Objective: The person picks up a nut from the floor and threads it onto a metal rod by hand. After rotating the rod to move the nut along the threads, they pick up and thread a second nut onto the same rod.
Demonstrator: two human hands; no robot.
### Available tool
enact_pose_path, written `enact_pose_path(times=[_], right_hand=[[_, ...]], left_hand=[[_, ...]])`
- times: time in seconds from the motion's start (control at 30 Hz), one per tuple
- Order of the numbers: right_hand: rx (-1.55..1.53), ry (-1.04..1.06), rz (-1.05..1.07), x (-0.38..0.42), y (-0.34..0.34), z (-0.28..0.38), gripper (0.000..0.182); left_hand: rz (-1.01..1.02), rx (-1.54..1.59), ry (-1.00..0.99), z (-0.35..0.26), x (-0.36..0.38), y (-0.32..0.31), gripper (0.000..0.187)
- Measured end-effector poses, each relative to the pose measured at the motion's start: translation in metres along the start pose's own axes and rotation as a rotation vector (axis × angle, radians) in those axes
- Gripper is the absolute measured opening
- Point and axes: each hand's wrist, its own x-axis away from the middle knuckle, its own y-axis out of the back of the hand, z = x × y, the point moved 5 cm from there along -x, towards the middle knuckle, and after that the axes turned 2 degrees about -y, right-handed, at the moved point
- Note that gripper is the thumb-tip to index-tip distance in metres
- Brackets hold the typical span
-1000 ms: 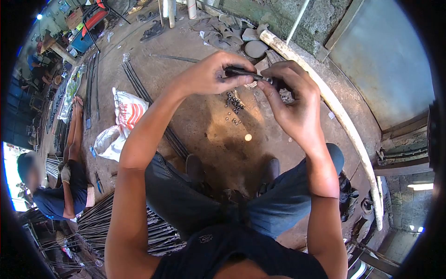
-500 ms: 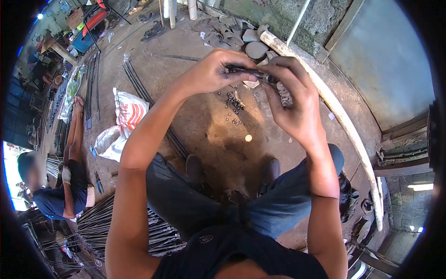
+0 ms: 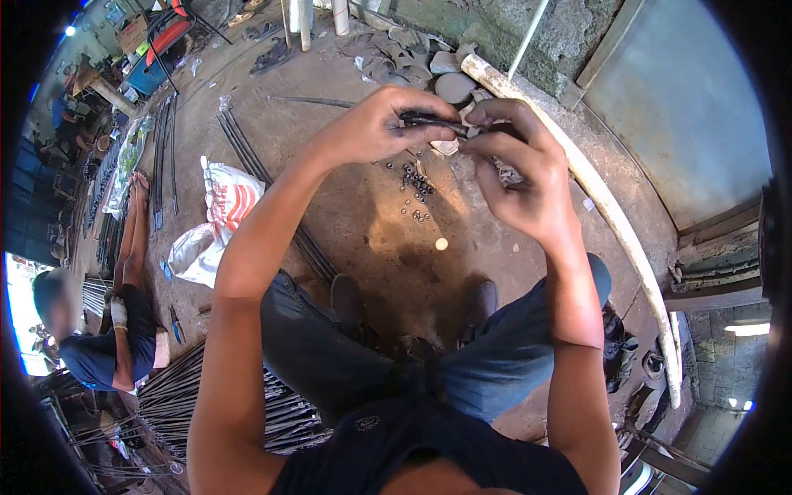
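Observation:
In front of me, my left hand (image 3: 400,124) is closed around a short black rod-like piece (image 3: 444,124), its fingers and thumb darkened with grime. My right hand (image 3: 528,169) meets the rod's right end with curled fingertips. A small pale bit (image 3: 473,132) shows there, too little to name, and the fingers hide the rest. Beneath both hands, a loose pile of small dark metal rings or nuts (image 3: 417,181) lies on the floor. A round pale disc (image 3: 441,244) rests nearer my feet.
White sacks (image 3: 219,206) and long dark rods (image 3: 247,153) lie to the left. A person (image 3: 107,330) sits at far left beside bundled black rods (image 3: 198,396). A long pale pole (image 3: 606,202) curves along the right. Flat stones (image 3: 454,87) lie by the wall.
My right fingers have shifted slightly at the rod's end, the upper ones bending and lifting a little. My left hand keeps its hold almost unmoved.

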Motion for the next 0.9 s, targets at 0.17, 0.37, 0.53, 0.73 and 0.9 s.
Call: enact_pose_path(times=[0.17,0.37,0.53,0.73,0.9], right_hand=[[-0.046,-0.257,-0.125,-0.004,0.002,0.002,0.024],[-0.069,-0.281,-0.106,0.001,-0.002,-0.014,0.024],[-0.535,-0.548,0.019,0.012,-0.007,-0.056,0.034],[-0.498,-0.597,0.152,0.02,-0.012,-0.043,0.027],[-0.148,-0.436,0.029,0.027,-0.012,-0.044,0.019]], left_hand=[[0.003,-0.007,-0.017,0.005,0.002,-0.003,0.022],[0.061,-0.062,0.124,0.006,0.0,-0.002,0.025],[0.046,-0.011,0.08,0.007,0.002,-0.007,0.026],[0.08,0.038,0.101,0.016,0.001,-0.019,0.03],[-0.005,-0.052,0.02,0.02,0.002,-0.026,0.039]])
